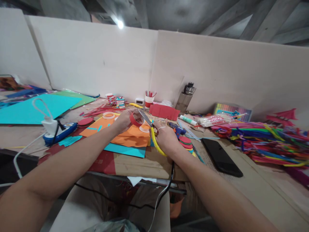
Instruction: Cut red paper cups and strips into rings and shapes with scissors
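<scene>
My left hand (126, 121) pinches a red paper ring (135, 120) above the orange paper (131, 140). In my right hand (164, 138) is a pair of scissors with yellow handles (156, 143), its fingers wrapped round them. The metal blades (145, 117) point up and left and reach to the ring's upper edge; whether they touch it I cannot tell. Under my hands lie orange sheets over a turquoise sheet (130, 150). White-edged rings (108, 115) rest on the orange paper, one partly behind the red ring.
A black phone (220, 157) lies right of my right hand, with colourful pipe cleaners (267, 141) beyond. Behind stand a bottle (184, 99) and a pencil cup (149, 100). Left are a blue power strip (60, 132) with a white plug and a large turquoise sheet (36, 109).
</scene>
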Demonstrator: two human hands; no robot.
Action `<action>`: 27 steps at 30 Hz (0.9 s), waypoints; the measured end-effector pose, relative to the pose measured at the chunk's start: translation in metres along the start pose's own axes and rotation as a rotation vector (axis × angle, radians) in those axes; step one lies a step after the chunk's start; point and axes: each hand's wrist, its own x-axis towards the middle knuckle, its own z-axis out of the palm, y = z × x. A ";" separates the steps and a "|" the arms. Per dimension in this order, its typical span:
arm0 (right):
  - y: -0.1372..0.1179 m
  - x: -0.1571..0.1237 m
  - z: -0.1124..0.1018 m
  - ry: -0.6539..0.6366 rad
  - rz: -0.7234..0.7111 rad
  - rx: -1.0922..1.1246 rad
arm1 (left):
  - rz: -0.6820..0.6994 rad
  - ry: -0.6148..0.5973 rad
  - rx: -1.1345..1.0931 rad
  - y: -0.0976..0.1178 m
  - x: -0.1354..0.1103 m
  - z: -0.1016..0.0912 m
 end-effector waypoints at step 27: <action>0.003 0.001 0.004 0.069 -0.058 0.044 | 0.005 0.030 -0.064 0.001 0.000 0.004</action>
